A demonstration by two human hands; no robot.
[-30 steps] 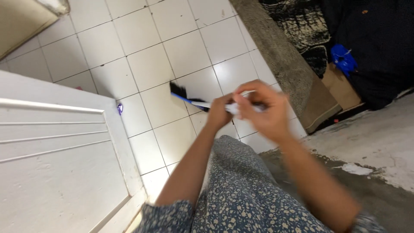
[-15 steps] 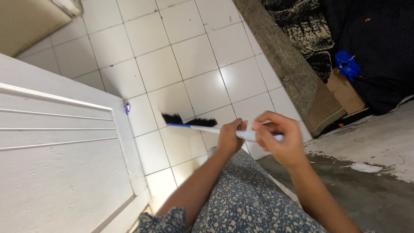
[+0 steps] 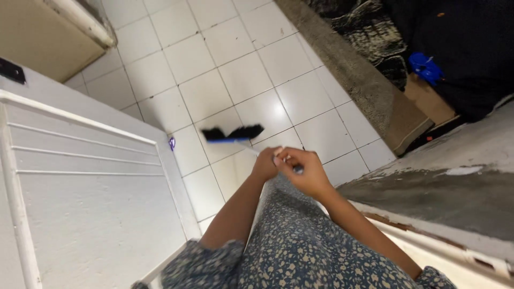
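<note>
Floor: white tiles (image 3: pixel 251 80), white door (image 3: pixel 91 214) at left.
Left hand (image 3: pixel 266 165): closed round brush handle.
Right hand (image 3: pixel 301 172): closed round handle end.
Brush (image 3: pixel 233 134): black bristles above tiles, far of hands.

A tiled floor (image 3: pixel 251 80) fills the centre. A panelled door (image 3: pixel 80 203) stands at nine o'clock. A concrete ledge (image 3: pixel 460 182) lies at three o'clock. Both hands (image 3: pixel 294 168) meet at centre, with a brush head (image 3: pixel 233 134) just beyond toward eleven o'clock.
</note>
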